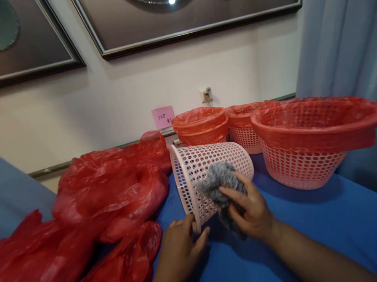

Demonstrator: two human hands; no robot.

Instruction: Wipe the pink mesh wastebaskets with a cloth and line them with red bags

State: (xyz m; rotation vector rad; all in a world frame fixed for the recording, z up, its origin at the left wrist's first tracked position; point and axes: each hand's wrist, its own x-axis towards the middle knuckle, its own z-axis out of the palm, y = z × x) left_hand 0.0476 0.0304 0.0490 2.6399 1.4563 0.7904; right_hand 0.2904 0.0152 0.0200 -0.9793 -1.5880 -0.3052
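A pale pink perforated basket (pixel 192 162) lies on its side on the blue table (pixel 264 255), its open rim facing left. My right hand (pixel 252 209) grips a grey fuzzy cloth (pixel 220 183), which is pressed against the basket's side. At the lower part of the rim is my left hand (pixel 181 246), its fingers curled round the edge and the thumb beneath.
Red plastic bags (pixel 112 191) are heaped on the left. Behind and to the right stand a large lined basket (pixel 303 164) and smaller baskets (pixel 200 125) with red liners. A pink note (pixel 163 117) and framed pictures (pixel 201 14) are at the wall.
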